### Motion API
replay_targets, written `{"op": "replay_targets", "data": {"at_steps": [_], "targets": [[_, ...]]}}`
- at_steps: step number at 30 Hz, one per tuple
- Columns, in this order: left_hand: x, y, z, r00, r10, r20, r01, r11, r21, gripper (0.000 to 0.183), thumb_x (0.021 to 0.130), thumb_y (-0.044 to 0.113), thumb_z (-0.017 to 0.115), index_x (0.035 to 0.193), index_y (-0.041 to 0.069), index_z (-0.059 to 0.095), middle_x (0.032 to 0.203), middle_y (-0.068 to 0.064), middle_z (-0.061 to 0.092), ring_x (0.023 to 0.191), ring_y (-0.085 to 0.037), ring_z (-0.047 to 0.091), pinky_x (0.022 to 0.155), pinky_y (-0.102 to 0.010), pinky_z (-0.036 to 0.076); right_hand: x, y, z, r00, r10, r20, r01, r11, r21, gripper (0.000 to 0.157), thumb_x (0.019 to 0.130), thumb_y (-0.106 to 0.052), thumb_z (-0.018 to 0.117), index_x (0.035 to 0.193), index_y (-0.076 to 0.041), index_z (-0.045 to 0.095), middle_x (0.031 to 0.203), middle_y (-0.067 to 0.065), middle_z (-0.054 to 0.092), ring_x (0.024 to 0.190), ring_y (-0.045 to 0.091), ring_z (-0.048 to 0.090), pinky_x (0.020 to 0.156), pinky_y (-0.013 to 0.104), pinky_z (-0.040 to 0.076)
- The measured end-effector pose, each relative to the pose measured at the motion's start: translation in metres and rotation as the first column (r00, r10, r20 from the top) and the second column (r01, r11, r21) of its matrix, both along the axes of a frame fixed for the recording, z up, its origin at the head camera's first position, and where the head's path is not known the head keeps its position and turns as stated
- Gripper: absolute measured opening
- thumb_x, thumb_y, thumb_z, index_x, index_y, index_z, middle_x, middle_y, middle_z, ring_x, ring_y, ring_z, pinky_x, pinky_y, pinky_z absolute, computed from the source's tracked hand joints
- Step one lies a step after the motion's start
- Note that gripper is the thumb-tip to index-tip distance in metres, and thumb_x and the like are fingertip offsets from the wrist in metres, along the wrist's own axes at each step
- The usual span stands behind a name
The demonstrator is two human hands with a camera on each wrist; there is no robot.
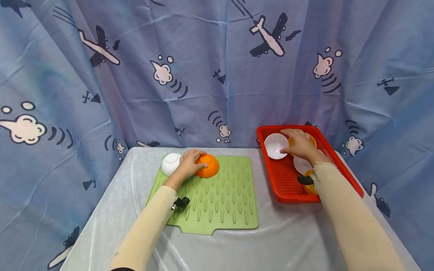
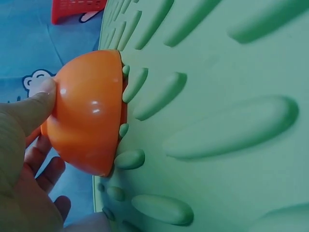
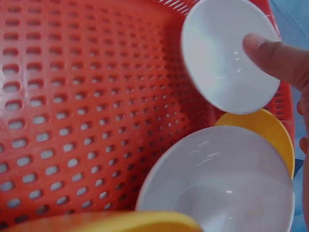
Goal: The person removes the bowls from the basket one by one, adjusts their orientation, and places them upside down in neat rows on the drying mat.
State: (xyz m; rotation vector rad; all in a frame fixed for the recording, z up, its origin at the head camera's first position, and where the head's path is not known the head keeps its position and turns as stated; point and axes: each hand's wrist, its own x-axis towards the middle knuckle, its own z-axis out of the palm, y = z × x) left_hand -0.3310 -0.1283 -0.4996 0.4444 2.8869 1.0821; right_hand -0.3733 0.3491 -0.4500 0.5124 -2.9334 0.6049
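A glossy, round orange bowl (image 1: 211, 170) sits upside down near the far edge of a pale green, rectangular mat with raised oval ribs (image 1: 230, 195), its rim down on the ribs. The left hand (image 1: 187, 166) pinches it near its upturned foot, the thumb against the outer wall, and the left wrist view shows some of the other fingers loosely bent beside it. Just left of it on the mat, a glossy white bowl (image 1: 168, 164) also lies upside down, partly hidden by that hand.

The right hand (image 1: 303, 145) is over a deep red, perforated plastic basket (image 1: 283, 178), with its thumb and fingers apart. The thumb lies across the inside of a smooth white bowl with its hollow facing up (image 1: 273, 146), at the basket's far left corner; whether the hand grips it I cannot tell. Close by, a yellow bowl (image 1: 312, 140) is partly covered by a second upward-facing white bowl (image 3: 227, 179), and another yellow bowl (image 1: 310, 189) lies nearer the basket's front.

Both arms wear cream sleeves (image 1: 145, 227). The mat and basket rest on a table under a shiny pale grey cover (image 1: 237, 252), before a blue curtain printed with aeroplanes and clouds (image 1: 203, 37)
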Motion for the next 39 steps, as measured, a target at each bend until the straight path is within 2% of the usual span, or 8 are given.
{"op": "replay_targets", "data": {"at_steps": [5,12,18,22,32,39], "targets": [[-0.002,0.0,-0.001,1.0,-0.006,-0.006,0.006,1.0,0.005,0.052,0.09,0.032,0.08,0.137,0.018,0.065,0.135,-0.005,0.057,0.128,-0.027,0.043,0.109,-0.051,0.027,-0.008,0.002,-0.011,1.0,0.025,-0.009,-0.024,0.997,0.074,0.093,0.076,-0.027,0.09,0.153,-0.003,0.043,0.157,0.023,0.04,0.142,0.049,0.028,0.108,0.071,0.017],[-0.004,0.0,-0.001,1.0,0.006,-0.008,-0.006,1.0,0.024,0.052,0.088,0.031,0.082,0.136,0.018,0.066,0.133,-0.004,0.058,0.126,-0.026,0.044,0.11,-0.05,0.028,-0.015,0.0,-0.016,0.998,0.059,-0.008,-0.058,0.992,0.114,0.108,0.068,-0.03,0.095,0.156,-0.005,0.037,0.157,0.025,0.037,0.142,0.05,0.027,0.105,0.072,0.019],[-0.004,0.0,-0.002,0.999,0.032,-0.038,-0.031,0.999,0.017,0.052,0.086,0.033,0.083,0.134,0.019,0.068,0.132,-0.004,0.06,0.124,-0.026,0.046,0.108,-0.049,0.03,-0.018,-0.003,-0.023,0.997,0.078,0.002,-0.077,0.976,0.203,0.125,0.061,-0.033,0.098,0.159,-0.002,0.028,0.159,0.025,0.032,0.143,0.049,0.025,0.11,0.071,0.014],[-0.001,0.0,-0.001,0.998,0.047,-0.038,-0.046,0.999,0.026,0.052,0.086,0.032,0.084,0.134,0.018,0.068,0.133,-0.005,0.061,0.125,-0.027,0.046,0.109,-0.05,0.03,-0.021,-0.005,-0.026,0.996,0.084,-0.011,-0.079,0.965,0.25,0.129,0.059,-0.035,0.099,0.158,0.002,0.026,0.157,0.027,0.031,0.142,0.049,0.026,0.112,0.07,0.012],[-0.002,0.003,-0.001,0.998,0.058,-0.003,-0.058,0.998,-0.001,0.053,0.087,0.033,0.083,0.135,0.019,0.067,0.139,-0.005,0.059,0.124,-0.027,0.047,0.108,-0.048,0.031,-0.017,-0.003,-0.018,0.999,0.032,-0.004,-0.031,0.986,0.164,0.117,0.061,-0.043,0.097,0.152,0.004,0.038,0.15,0.029,0.04,0.139,0.049,0.029,0.11,0.072,0.011],[-0.002,0.0,0.0,0.998,0.065,0.001,-0.065,0.998,0.026,0.053,0.086,0.03,0.084,0.135,0.017,0.067,0.141,-0.006,0.059,0.124,-0.028,0.048,0.11,-0.048,0.031,-0.008,-0.008,0.0,0.999,-0.035,0.021,0.034,0.998,0.05,0.118,0.066,-0.051,0.093,0.153,0.005,0.035,0.15,0.032,0.036,0.139,0.053,0.025,0.109,0.073,0.013]]}}
